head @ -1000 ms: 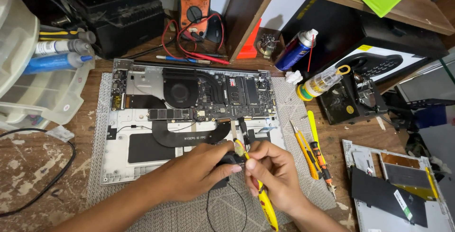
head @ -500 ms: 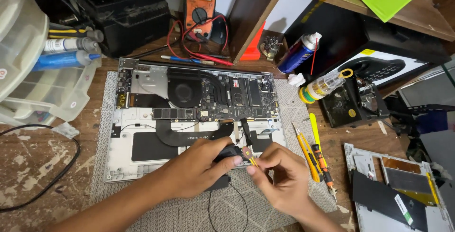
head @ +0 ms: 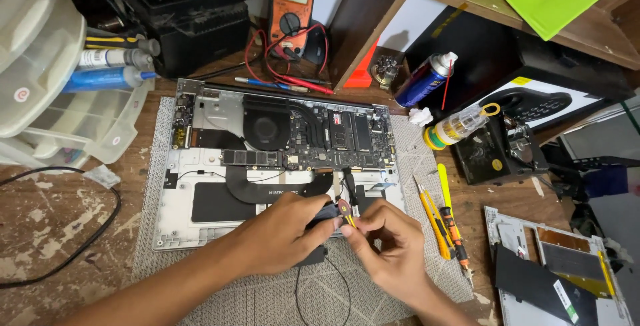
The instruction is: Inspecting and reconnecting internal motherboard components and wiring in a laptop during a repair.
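Since a second ago I've dropped the yellow tool; now left hand (head: 283, 233) grips the speaker (head: 325, 212), right hand (head: 387, 243) pinches its connector (head: 345, 209), lower centre, over the laptop (head: 200, 199).

The bench sits in soft, even indoor light that seems to come from above and a little to the front; nothing is blown out, nothing lost in murk apart from the black boxes (head: 193, 13) at the back, which swallow detail. Shadows are short and diffuse: a faint one lies under the left hand (head: 283, 233) and right hand (head: 390, 249) on the grey mat (head: 267, 299). The silver laptop chassis (head: 193, 179) gives a mild sheen, and the multimeter (head: 291, 9) screen shows a pale reflection. Focus holds well across the middle. Toward the edges the wide lens bends things, and the plastic drawers (head: 47, 66) at the left bulge and look soft.
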